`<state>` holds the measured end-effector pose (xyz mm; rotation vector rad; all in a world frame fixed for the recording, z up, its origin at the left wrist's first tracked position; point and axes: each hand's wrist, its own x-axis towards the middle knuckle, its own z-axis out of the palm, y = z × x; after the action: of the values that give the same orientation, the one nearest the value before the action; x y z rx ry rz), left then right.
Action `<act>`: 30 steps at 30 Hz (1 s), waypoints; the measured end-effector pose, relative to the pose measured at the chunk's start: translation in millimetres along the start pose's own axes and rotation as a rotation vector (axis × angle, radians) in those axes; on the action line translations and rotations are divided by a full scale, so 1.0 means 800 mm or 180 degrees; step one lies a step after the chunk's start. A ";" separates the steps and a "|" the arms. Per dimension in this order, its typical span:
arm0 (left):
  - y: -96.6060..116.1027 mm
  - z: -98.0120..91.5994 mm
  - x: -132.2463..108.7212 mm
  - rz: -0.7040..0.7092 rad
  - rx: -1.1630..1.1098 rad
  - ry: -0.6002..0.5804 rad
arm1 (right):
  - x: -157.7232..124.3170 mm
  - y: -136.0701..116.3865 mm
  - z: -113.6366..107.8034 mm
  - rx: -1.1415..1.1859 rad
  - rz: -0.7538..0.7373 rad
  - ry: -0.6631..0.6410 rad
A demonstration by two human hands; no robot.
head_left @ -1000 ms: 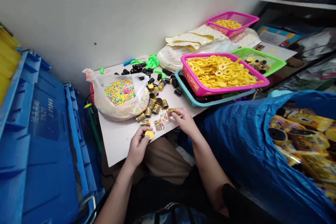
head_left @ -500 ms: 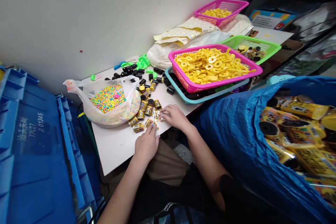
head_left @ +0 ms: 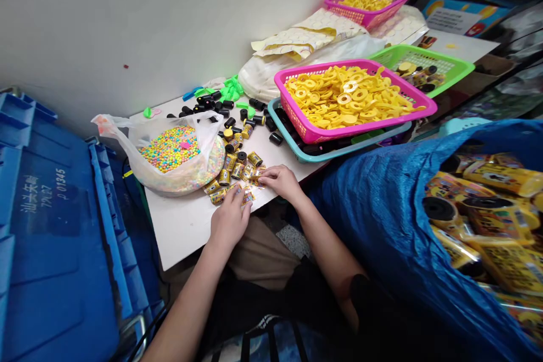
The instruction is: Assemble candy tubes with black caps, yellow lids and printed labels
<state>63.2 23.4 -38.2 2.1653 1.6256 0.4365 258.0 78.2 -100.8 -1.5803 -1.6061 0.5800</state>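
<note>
My left hand (head_left: 229,220) rests with its fingertips on small yellow-and-black wrapped candy rolls (head_left: 237,169), which are clustered on a white table (head_left: 182,232). My right hand (head_left: 282,182) lies just to the right, with its fingers over a shiny clear wrapper (head_left: 257,177). My fingers hide whether either hand grips anything. Unwrapped black rolls (head_left: 254,104) are scattered farther back. To the left of the cluster is a plastic bag of multicoloured candy beads (head_left: 169,150).
A pink basket of yellow rings (head_left: 292,107) sits on a teal tray (head_left: 288,136), with a green basket (head_left: 441,70) beyond. To the right, a blue sack (head_left: 373,203) holds yellow packets (head_left: 500,226). A blue crate (head_left: 55,237) stands at left, against the table.
The view has swung slightly. My hands have come closer together over the wrapped rolls, and the yellow-topped roll seen in my left hand a second ago no longer shows.
</note>
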 end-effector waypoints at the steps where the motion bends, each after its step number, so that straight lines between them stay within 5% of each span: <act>1: -0.002 -0.002 -0.002 0.0019 -0.0279 0.0252 | 0.000 -0.001 -0.001 0.0059 -0.0052 -0.0041; 4: -0.005 -0.009 -0.010 -0.0159 -0.1208 0.0678 | -0.005 -0.010 -0.003 0.0201 -0.0115 0.0064; 8: -0.003 -0.019 -0.016 -0.0949 -0.3051 0.0144 | -0.025 -0.038 -0.008 0.0349 -0.0309 0.0497; 12: 0.006 -0.029 -0.018 -0.1277 -0.4639 -0.0156 | -0.053 -0.078 -0.016 0.0328 -0.1384 0.0583; 15: 0.013 -0.037 -0.021 -0.1482 -0.4983 0.0176 | -0.069 -0.100 -0.012 0.0525 -0.1455 0.0693; 19: 0.020 -0.045 -0.024 -0.1801 -0.5623 0.0586 | -0.088 -0.120 0.012 0.1463 -0.0733 0.0529; 23: 0.022 -0.047 -0.027 -0.1854 -0.5998 0.0580 | -0.101 -0.139 0.031 0.1318 -0.0584 -0.0263; 30: 0.011 -0.045 -0.035 -0.1645 -0.5667 0.0233 | -0.109 -0.146 0.026 0.0893 -0.0819 -0.0064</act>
<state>45.8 -0.9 -2.6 0.3910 0.8974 1.1450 163.0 -15.8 -40.2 -1.1462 -1.6308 0.6500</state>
